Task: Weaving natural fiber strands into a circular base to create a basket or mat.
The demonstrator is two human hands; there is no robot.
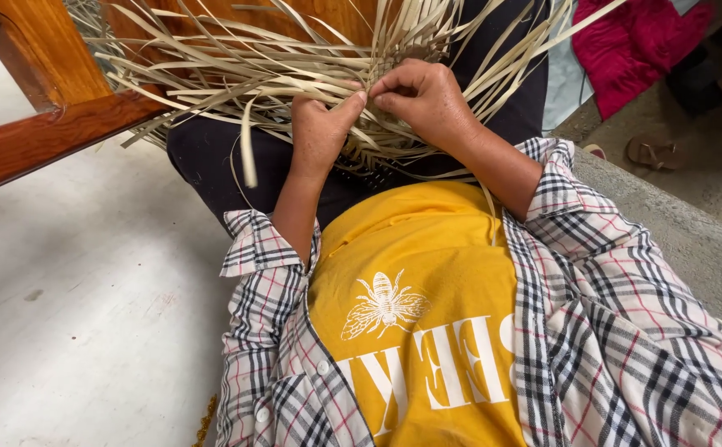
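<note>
A mat of pale dried leaf strips (237,70) lies across my lap, its loose ends fanning outward in all directions. My left hand (318,132) rests on the woven part and pinches a strip between thumb and fingers. My right hand (423,95) meets it from the right, fingertips closed on the same cluster of strips. The two hands touch at the fingertips near the middle of the weave. A dark woven patch (369,174) shows just below the hands. The strips under my palms are hidden.
A polished wooden furniture frame (55,124) stands at the upper left, over a pale floor (88,314). A red cloth (634,41) lies at the upper right. A sandal (654,151) sits on the grey ground beside a concrete ledge (683,240).
</note>
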